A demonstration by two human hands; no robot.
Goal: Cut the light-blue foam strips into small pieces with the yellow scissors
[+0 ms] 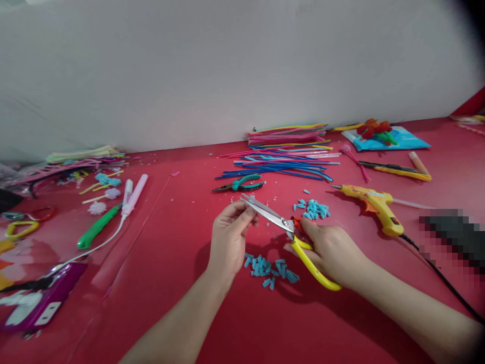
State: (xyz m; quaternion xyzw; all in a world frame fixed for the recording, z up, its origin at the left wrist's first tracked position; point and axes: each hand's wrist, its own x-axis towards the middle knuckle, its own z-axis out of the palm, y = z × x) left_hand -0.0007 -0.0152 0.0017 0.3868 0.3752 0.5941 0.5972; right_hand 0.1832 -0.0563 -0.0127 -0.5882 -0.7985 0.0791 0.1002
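My right hand [333,250] grips the yellow-handled scissors [282,225], whose silver blades point left and up toward my left hand [231,235]. My left hand pinches something small at the blade tips; what it holds is too small to make out. Below the hands lies a pile of short light-blue cut pieces [271,267] on the red table [170,283]. A second pile of light-blue pieces [312,208] lies just beyond the scissors.
Green-handled pliers [238,184], blue and pink pipe cleaners [282,162], a yellow glue gun [375,205] with a black cord, a utility knife [396,170], a red-flower craft on a blue sheet [379,132]. At left: green knife [96,227], pink tool [134,194], purple power strip [41,303].
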